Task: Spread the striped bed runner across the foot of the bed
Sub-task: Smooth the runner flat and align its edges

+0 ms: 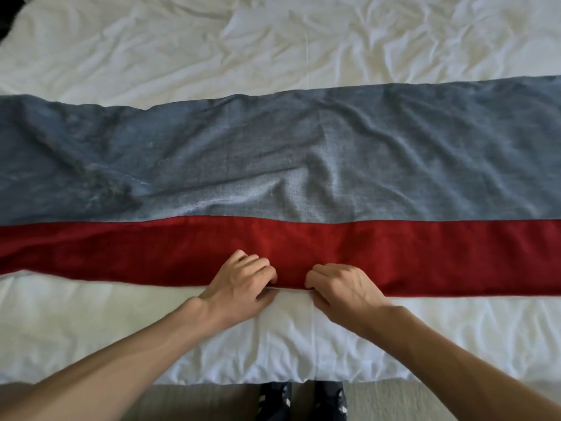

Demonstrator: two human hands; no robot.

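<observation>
Beige ribbed carpet [394,399] along the bottom of the view, two dark trouser legs [274,401] with pale patterning standing on it side by side near its middle, blurred dark shape [6,16] at far top-left corner, unidentifiable

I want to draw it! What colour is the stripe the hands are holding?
The stripe is red; the head view shows it best.

Blue-grey and red runner [273,183]; white sheet [151,50].

Single head-worn wide-angle view, looking forward and down from the bed [303,344] foot, close above it.
</observation>
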